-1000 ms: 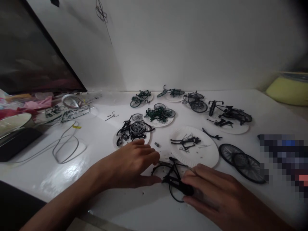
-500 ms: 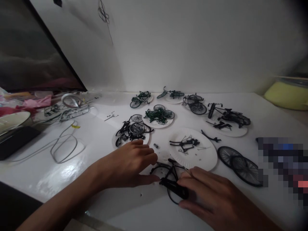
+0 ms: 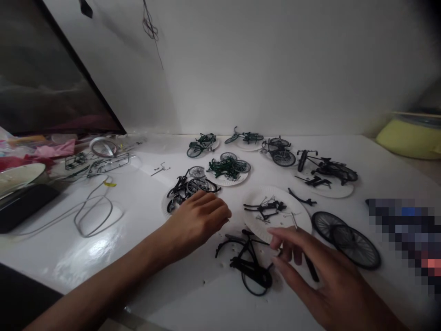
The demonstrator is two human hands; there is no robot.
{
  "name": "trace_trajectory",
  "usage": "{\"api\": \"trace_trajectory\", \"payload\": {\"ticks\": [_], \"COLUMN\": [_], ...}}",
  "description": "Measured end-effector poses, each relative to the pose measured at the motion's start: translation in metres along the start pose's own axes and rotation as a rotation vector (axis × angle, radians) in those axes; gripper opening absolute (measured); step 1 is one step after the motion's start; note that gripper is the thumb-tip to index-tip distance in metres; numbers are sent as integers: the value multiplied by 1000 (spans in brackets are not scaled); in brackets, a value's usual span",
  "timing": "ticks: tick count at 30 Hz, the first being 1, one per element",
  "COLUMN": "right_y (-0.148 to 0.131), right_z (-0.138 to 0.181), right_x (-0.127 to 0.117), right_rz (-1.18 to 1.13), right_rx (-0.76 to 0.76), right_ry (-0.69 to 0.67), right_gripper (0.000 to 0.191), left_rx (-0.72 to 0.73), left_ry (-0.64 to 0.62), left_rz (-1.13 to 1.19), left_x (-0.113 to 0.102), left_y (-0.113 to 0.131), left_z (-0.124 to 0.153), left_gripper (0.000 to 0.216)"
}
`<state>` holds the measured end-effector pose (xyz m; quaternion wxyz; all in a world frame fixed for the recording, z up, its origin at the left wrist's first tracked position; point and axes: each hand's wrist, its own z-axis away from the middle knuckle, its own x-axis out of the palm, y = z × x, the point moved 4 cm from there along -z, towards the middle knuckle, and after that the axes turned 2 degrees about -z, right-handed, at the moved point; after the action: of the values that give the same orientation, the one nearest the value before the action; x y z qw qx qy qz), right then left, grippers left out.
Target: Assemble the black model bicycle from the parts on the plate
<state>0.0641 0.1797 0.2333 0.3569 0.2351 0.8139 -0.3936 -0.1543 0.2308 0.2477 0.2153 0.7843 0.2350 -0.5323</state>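
Holding slim tool (image 3: 312, 269) among fingers of right hand (image 3: 332, 276), thumb and forefinger apart. Left hand (image 3: 201, 218) curled; cannot tell if it pinches anything. Black bicycle frame (image 3: 253, 272) lies near, between my hands. Near plate (image 3: 253, 223), just beyond frame: black parts (image 3: 270, 207), thin rods. Left plate (image 3: 165, 202): spoked wheels (image 3: 197, 185), black pieces (image 3: 181, 182). Middle plate (image 3: 222, 182): green parts (image 3: 222, 168), wheels. Right plate (image 3: 339, 191): bicycle (image 3: 336, 168) overlapping it.

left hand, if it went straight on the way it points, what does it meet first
Going straight on, the left hand would likely meet the near-left rim of the white plate holding black parts, though its height is unclear and it might pass above.
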Motion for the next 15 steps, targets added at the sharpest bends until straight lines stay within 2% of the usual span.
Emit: {"api": "trace_trajectory", "payload": {"ticks": [7, 10, 13, 15], "right_y": [12, 22, 36, 45], "right_z": [-3, -8, -13, -16], "right_x": [-7, -24, -45, -53], "right_rz": [54, 114, 80, 45], "right_rx": [80, 107, 212, 256], "right_ry": [78, 154, 241, 243], "right_gripper": [25, 25, 26, 28], "left_rx": [12, 20, 2, -23], "left_ry": [-88, -119, -108, -89], "left_rz": [-24, -14, 47, 94], "left_x": [21, 23, 24, 24], "left_y": [1, 2, 0, -3], "left_z": [-3, -2, 0, 1], "left_gripper": [15, 15, 17, 19]}}
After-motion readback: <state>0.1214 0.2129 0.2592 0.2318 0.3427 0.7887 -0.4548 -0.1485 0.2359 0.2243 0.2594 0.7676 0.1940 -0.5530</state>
